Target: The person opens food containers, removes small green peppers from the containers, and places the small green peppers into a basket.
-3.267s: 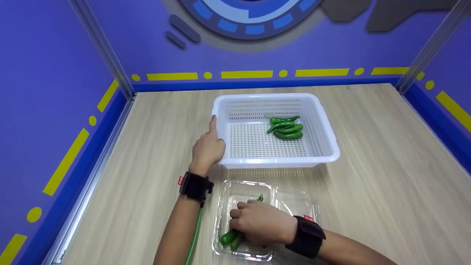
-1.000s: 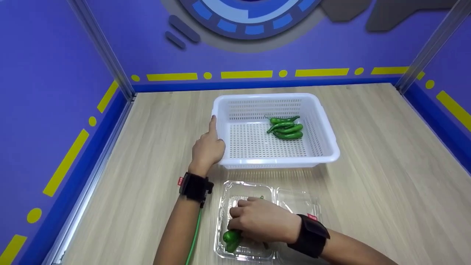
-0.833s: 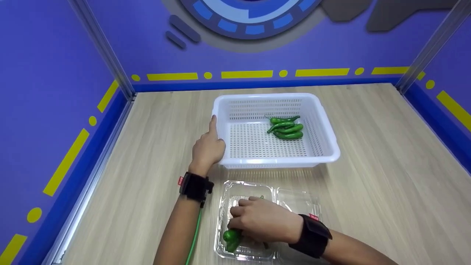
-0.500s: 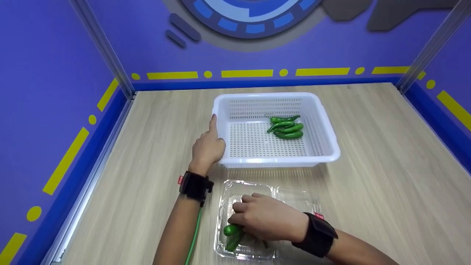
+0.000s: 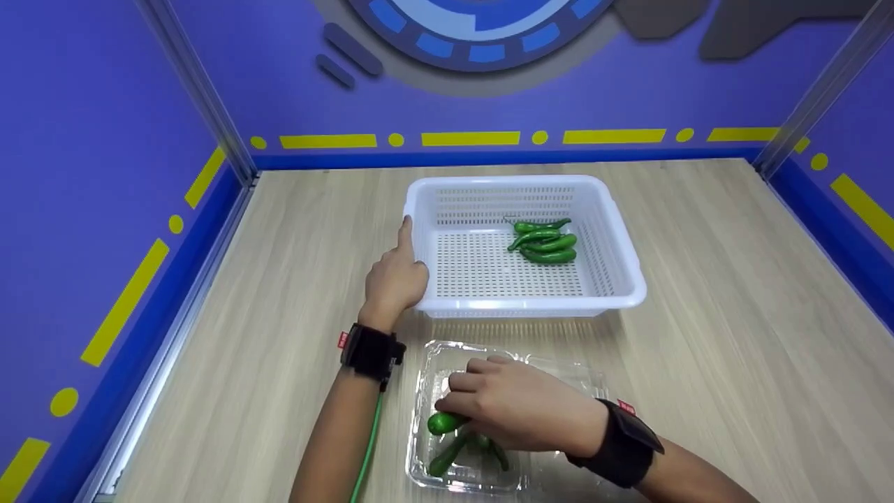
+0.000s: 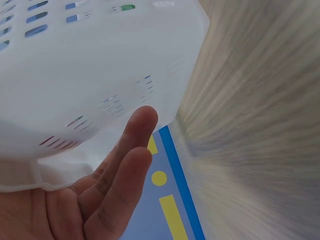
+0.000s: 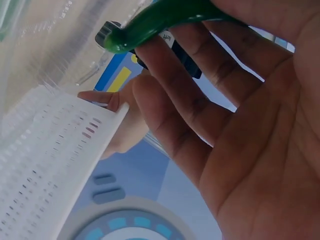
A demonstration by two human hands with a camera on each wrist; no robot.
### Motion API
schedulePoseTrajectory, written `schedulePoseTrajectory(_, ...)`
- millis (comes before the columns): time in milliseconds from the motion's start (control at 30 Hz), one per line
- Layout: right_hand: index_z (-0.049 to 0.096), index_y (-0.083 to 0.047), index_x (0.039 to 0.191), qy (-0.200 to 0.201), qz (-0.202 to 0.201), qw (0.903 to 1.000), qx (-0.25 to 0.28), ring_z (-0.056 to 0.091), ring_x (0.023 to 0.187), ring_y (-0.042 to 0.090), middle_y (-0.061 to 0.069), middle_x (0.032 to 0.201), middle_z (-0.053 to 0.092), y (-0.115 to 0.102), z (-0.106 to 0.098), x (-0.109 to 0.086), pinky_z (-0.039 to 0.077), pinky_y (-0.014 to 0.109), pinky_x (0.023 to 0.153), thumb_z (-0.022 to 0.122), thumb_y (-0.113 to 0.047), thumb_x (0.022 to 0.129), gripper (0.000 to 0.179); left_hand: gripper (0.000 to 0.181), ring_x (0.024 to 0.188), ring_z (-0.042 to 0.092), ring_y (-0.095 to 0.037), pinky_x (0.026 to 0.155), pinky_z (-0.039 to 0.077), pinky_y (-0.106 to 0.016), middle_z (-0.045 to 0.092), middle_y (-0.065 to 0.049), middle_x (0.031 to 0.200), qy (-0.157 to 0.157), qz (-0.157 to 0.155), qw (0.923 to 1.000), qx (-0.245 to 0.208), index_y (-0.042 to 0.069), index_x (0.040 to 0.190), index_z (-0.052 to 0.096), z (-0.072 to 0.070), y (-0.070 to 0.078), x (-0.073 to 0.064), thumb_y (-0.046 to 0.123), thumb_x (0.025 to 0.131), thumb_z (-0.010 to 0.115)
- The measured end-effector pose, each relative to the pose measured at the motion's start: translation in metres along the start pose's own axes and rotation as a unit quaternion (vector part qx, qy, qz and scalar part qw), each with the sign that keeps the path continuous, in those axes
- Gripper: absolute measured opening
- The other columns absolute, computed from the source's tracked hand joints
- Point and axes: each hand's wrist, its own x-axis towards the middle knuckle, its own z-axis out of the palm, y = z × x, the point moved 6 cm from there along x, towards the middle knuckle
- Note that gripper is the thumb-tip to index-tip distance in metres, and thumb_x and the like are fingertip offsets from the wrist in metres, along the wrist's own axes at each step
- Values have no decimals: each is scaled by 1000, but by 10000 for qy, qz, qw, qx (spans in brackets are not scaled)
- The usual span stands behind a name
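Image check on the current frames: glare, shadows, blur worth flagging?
Head: glints along the rim of the clear container, a bright streak on the front rim of the white basket, soft shadow on the table just below it; left wrist: table grain looks smeared, basket wall pale and low in contrast; right wrist: small highlights on the green pepper, clear container soft at upper left.
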Motion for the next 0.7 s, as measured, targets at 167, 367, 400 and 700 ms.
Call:
schedulePoseTrajectory(167,65,-26,108,21,27,10000,-91,56,79,14,-12,91,60,0,-2,-1,48,32,72,75,-31,88,23,80,67,62,-26,55,40,-38,67,-10,85,-36,-30,10000,21,20,166,8,0,0,0,14,94,42)
schedulePoseTrajectory(367,65,-25,111,3,73,9999,-118,56,80,14,-12,95,61,0,-3,-1,49,32,74,73,-30,90,23,81,70,62,-27,58,40,-39,67,-11,89,-17,-57,10000,7,20,166,8,0,0,1,13,93,43)
schedulePoseTrajectory(400,65,-25,113,-12,84,9999,-116,56,82,14,-11,97,62,0,-3,-2,50,33,76,72,-30,90,25,81,70,62,-27,58,40,-39,67,-11,89,-12,-53,10000,1,20,166,8,-1,0,1,13,93,43)
schedulePoseTrajectory(700,66,-22,122,-40,110,9998,-175,58,86,15,-9,104,65,0,-6,-2,51,32,82,70,-28,92,31,81,70,62,-26,59,40,-38,66,-10,89,-30,-66,10000,-60,20,166,8,1,0,-1,13,93,44)
